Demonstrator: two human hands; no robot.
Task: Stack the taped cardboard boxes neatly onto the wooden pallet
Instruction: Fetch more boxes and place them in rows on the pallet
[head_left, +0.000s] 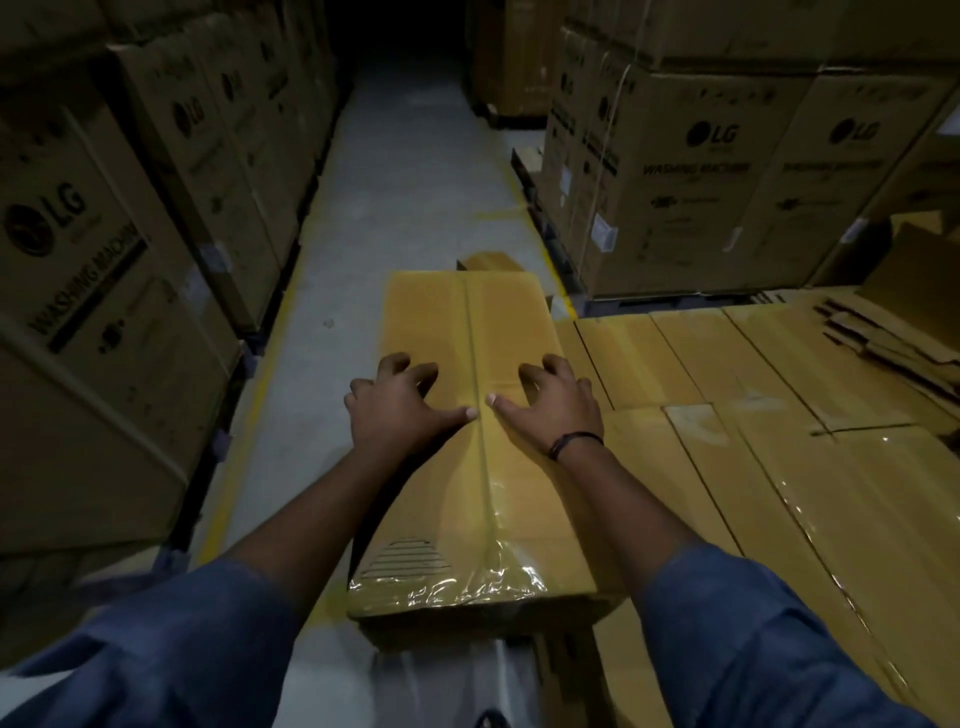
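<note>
Taped cardboard box (431, 312) lies lengthwise in the middle, running from 6 toward 12 o'clock, with clear tape glinting at its near end. It sits along the left edge of a layer of like boxes (779, 493) spread from 3 to 5 o'clock (what carries them is hidden). Left hand (400, 410) and right hand (556, 410) press on its top, one either side of the seam, fingers splayed and bent, clasping nothing. Washing-machine cartons (78, 312) wall the aisle at 9 and 1 o'clock.

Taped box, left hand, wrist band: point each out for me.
taped box (426, 317), head view, top panel beyond the hands.
left hand (400, 410), head view, back of hand.
wrist band (576, 441), head view, dark strap, right wrist.
</note>
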